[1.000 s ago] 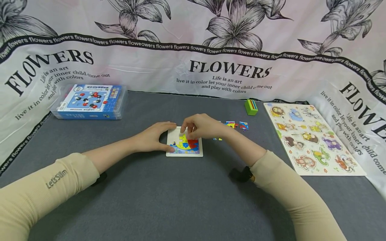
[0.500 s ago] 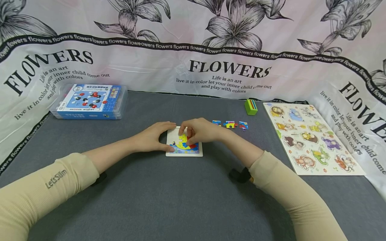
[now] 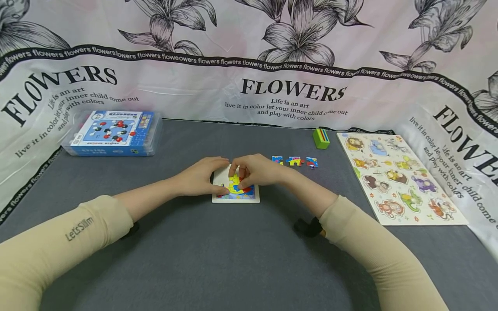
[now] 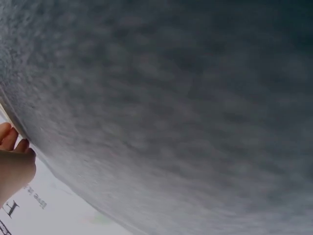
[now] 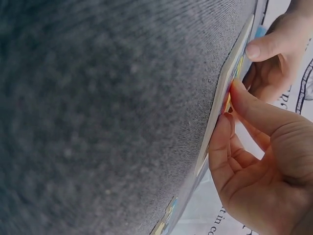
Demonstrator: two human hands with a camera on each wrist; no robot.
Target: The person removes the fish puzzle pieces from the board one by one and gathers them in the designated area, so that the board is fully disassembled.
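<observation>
A small jigsaw board (image 3: 220,175) with a pale frame lies at mid-table, its colourful picture partly filled in with blue, yellow and red pieces. My left hand (image 3: 198,176) holds it from the left, the thumb over the picture's lower left and the fingers at the far edge. From the right, my right hand (image 3: 262,169) reaches over the board. In the right wrist view its thumb and fingertips pinch a red and yellow puzzle piece (image 5: 226,102) right at the board's surface, mostly hidden by the fingers. The left wrist view shows mainly grey cloth and some fingertips (image 4: 22,145).
Loose puzzle pieces lie in a row behind my right hand: a blue one (image 3: 277,160), a yellow one (image 3: 295,161) and a blue-red one (image 3: 312,162). Farther back are a green block (image 3: 321,138), an animal puzzle board (image 3: 400,181) and a clear plastic box (image 3: 110,134).
My right hand has come down and nearer over the board, uncovering the loose pieces behind it. The left thumb has slid slightly inward over the picture.
</observation>
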